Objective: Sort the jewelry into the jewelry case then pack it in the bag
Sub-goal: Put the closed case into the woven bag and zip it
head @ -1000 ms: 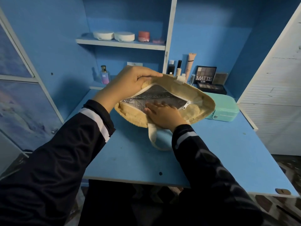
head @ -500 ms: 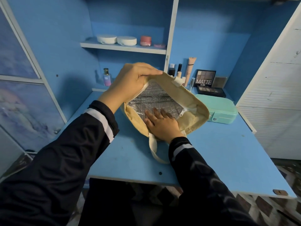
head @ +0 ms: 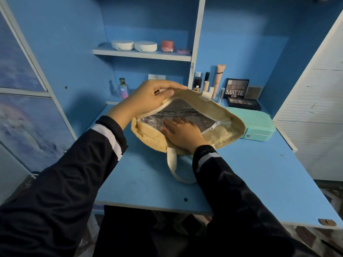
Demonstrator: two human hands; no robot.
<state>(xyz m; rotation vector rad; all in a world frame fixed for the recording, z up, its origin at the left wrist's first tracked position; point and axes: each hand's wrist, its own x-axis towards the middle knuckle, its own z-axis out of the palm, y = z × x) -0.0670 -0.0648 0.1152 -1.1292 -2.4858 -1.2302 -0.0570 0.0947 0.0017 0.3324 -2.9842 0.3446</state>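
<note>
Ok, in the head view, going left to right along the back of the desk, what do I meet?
Perfume bottle → left hand holding the bag rim up → tall beige tube → MATTE palette → mint jewelry case.

Blue table (head: 259,182) bears bag (head: 226,134), teal case (head: 259,127).

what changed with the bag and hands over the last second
The left hand lifted the bag's upper edge, opening its mouth wider, then eased it partly back down. The right hand stayed flat on the lower edge, fingers on the silver lining. The teal jewelry case stayed closed beside the bag.
</note>
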